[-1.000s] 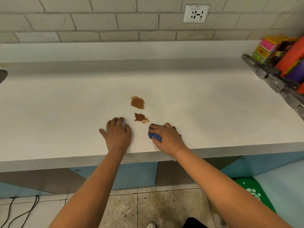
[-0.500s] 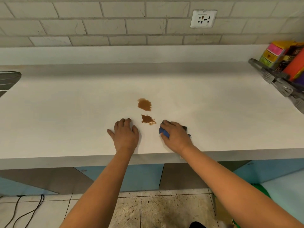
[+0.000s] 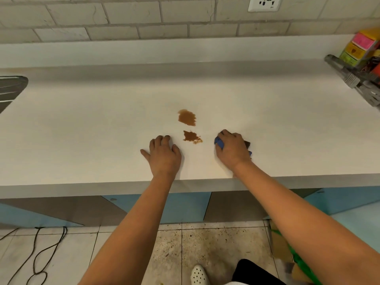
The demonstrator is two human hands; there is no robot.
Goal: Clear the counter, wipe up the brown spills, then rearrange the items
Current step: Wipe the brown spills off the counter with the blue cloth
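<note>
Wide white laminate desk (image 3: pixel 82 130) across the middle of the frame, below a wall of pale grey brick tiles (image 3: pixel 127 15).

Two brown spills near the centre: a lighter, tan, smeared patch (image 3: pixel 186 117) above, and a darker brown blotch (image 3: pixel 191 137) just below it, the two apart by a narrow strip of bare white surface.

Left hand (image 3: pixel 163 156) flat on the desk, palm down, fingers spread a little and straight, thumb stuck out toward the left of the frame. Holding nothing. Fingertips level with the darker blotch, just to its left, not touching it.

Right hand (image 3: pixel 232 150) to the right of the darker blotch, near it but clear of it, fingers curled down over a small blue cloth or sponge (image 3: pixel 219 144) and pressing it onto the desk. Blue edge peeping out at the left side of the fingers and again at the right of the knuckles, beside a dark brownish corner; most of it hidden under the palm.

Both spills between the two hands and slightly above them in the frame, the lighter patch farther up than either hand.

At the right edge, upper part of the frame: grey plastic rack (image 3: pixel 355 79) with bright pink, yellow and green packets (image 3: pixel 359 46) behind it. White wall socket (image 3: pixel 265 4) at the top right. Dark grey curved object (image 3: pixel 10 87) at the left edge, too cropped to identify.
</note>
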